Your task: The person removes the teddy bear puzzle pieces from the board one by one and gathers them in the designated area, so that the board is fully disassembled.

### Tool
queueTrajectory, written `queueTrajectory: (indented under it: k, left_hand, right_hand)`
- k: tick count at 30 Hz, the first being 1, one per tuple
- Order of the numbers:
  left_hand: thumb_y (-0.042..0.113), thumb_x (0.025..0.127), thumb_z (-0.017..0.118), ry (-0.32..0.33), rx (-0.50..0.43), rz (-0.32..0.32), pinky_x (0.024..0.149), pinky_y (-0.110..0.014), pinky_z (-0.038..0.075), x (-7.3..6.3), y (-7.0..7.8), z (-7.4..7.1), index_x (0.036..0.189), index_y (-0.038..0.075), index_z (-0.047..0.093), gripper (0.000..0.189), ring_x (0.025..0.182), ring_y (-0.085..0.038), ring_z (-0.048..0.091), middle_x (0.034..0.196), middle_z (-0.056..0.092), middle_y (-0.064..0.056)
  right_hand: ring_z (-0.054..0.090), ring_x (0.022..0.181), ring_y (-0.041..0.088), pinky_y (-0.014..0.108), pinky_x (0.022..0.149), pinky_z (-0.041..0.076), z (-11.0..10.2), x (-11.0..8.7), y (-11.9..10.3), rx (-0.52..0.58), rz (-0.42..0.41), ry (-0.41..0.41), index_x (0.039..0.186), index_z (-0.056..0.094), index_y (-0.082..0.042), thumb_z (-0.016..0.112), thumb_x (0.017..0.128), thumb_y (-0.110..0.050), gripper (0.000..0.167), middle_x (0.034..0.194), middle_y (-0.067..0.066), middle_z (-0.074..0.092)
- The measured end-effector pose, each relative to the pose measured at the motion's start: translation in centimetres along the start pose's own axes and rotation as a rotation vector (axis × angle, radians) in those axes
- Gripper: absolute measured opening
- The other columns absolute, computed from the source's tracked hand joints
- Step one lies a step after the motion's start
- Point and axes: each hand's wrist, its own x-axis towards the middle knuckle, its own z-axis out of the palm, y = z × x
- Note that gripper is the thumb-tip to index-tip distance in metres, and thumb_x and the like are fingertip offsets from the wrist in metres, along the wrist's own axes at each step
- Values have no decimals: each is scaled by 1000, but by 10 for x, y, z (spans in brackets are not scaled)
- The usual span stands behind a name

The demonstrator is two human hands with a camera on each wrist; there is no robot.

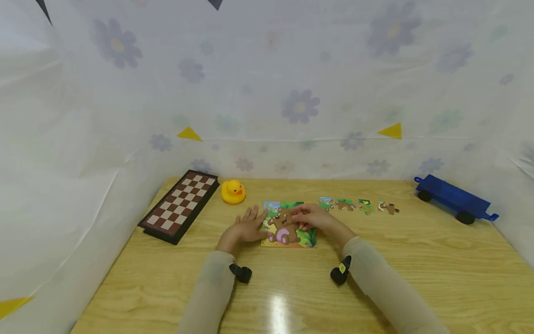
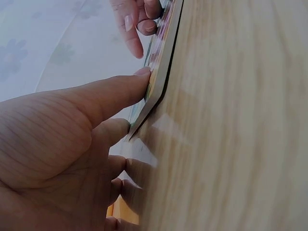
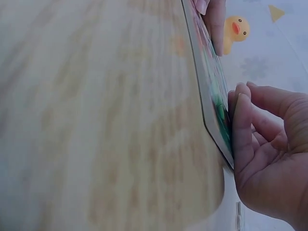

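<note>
A jigsaw board [image 1: 283, 239] with a brown bear picture lies flat on the wooden table. My left hand [image 1: 251, 227] is spread at its left side, fingers straight. In the left wrist view its thumb [image 2: 120, 91] presses on the board's edge area, with the other fingers along the corner and table. Over the board's upper right is my right hand [image 1: 310, 216], fingers bent, thumb and index fingertips close together. The right wrist view shows these fingertips [image 3: 243, 91] right at the board's surface; I cannot tell whether a piece is between them.
Several loose jigsaw pieces [image 1: 344, 204] lie in a row right of the board. A yellow rubber duck [image 1: 232, 192] and a checkered game board [image 1: 181, 204] are at the left. At the far right stands a blue toy trailer [image 1: 454, 195] with black wheels. A flowered cloth [image 1: 258, 116] hangs behind the table.
</note>
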Motion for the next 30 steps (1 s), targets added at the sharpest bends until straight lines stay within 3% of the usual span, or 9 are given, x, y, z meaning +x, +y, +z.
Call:
queueTrajectory:
  k: [9, 15, 21, 30]
  left_hand:
    - [51, 94, 49, -9, 34, 4, 110, -61, 0, 2, 2, -2, 154, 19, 6, 80, 143, -34, -9, 157, -9, -17]
    - [50, 94, 49, -8, 31, 8, 109, -61, 0, 1, 3, -4, 154, 18, 6, 80, 143, -34, -9, 157, -9, -18]
    - [51, 94, 50, -8, 15, 9, 109, -61, -2, 1, 2, -3, 154, 18, 6, 81, 143, -34, -10, 156, -10, -17]
    - [53, 93, 49, -16, 2, -1, 109, -60, -4, -1, 2, -2, 154, 19, 5, 82, 143, -33, -12, 156, -12, -16]
  right_hand:
    - [56, 57, 10, 24, 54, 49, -4, 3, -6, -73, -6, -57, 139, 45, -1, 58, 95, -18, 49, 76, 5, 60]
    - [54, 52, 8, 23, 49, 46, -4, 6, -6, -116, -21, -70, 135, 50, 0, 59, 95, -19, 46, 64, 2, 57]
    - [55, 51, 8, 23, 49, 46, -1, 2, -12, -118, -49, -68, 132, 55, -1, 60, 94, -21, 44, 63, 2, 59]
    - [53, 52, 9, 23, 49, 43, 5, 5, -12, -114, 51, 0, 132, 55, -1, 60, 94, -18, 42, 64, 2, 58]
